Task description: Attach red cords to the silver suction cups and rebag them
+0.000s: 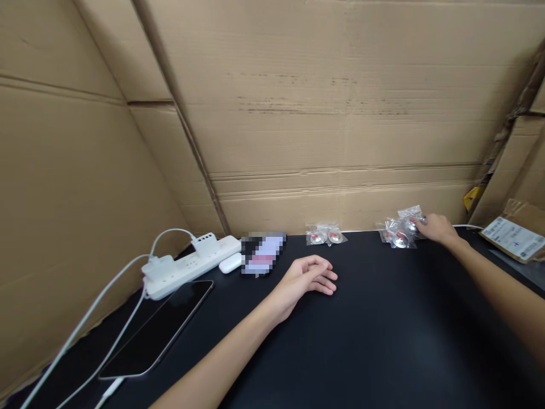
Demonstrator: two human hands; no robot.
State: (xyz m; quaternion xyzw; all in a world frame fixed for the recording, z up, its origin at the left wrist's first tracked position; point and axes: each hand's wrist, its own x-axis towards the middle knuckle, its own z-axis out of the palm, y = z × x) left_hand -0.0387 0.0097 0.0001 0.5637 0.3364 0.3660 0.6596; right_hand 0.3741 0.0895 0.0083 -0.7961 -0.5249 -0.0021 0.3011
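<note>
While the left hand [303, 280] curls — the right hand [436, 228] touches 1 packet [410, 221].

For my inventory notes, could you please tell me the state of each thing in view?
Tablet: face up, screen dark.
Power strip: adapters plugged in.
White case: closed.
Left two packets: lying side by side.
Right packets: clustered, one touched by the right grip.
Left grip: half-curled, holding nothing.
Parcel: labelled; whether sealed, cannot tell.
Pixelated item: state unreadable.
</note>
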